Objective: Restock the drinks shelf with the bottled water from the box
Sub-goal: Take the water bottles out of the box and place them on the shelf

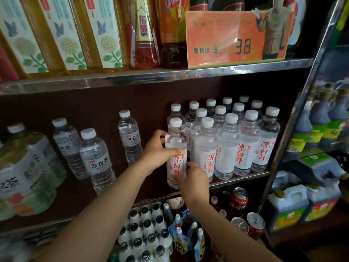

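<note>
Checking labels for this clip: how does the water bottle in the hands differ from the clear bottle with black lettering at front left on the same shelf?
The held bottle has a tall white label with red characters; the front-left bottle has a short band with black characters. The held bottle is gripped by the left hand and right hand; the front-left bottle stands free. The held body looks smooth, the other ribbed. Both have white caps.
</note>
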The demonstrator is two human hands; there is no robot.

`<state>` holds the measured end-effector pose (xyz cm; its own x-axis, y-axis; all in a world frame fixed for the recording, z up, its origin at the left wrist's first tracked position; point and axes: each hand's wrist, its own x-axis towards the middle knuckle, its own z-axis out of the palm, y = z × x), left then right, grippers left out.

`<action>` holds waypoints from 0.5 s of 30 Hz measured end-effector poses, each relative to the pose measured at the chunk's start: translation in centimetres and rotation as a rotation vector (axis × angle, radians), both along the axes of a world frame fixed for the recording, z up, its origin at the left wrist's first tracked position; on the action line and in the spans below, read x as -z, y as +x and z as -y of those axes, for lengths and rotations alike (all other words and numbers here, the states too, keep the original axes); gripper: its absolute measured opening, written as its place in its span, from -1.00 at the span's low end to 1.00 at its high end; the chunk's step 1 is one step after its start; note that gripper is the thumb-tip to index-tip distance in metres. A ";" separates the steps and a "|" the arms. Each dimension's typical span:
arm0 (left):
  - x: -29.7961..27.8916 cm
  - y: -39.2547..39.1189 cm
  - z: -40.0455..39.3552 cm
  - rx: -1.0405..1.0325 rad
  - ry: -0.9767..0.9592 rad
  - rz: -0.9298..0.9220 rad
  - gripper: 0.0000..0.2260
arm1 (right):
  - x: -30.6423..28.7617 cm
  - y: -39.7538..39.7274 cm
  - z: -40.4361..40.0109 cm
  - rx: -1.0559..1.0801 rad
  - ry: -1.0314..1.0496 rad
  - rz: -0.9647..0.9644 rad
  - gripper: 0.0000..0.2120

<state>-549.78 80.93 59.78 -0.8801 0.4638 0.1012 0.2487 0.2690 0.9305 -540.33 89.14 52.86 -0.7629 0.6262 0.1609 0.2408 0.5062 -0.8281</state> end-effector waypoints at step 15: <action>2.2 -2.5 -4.8 -0.203 0.140 -0.122 -0.43 | 2.7 -3.3 1.0 -0.142 -0.017 -0.058 -0.56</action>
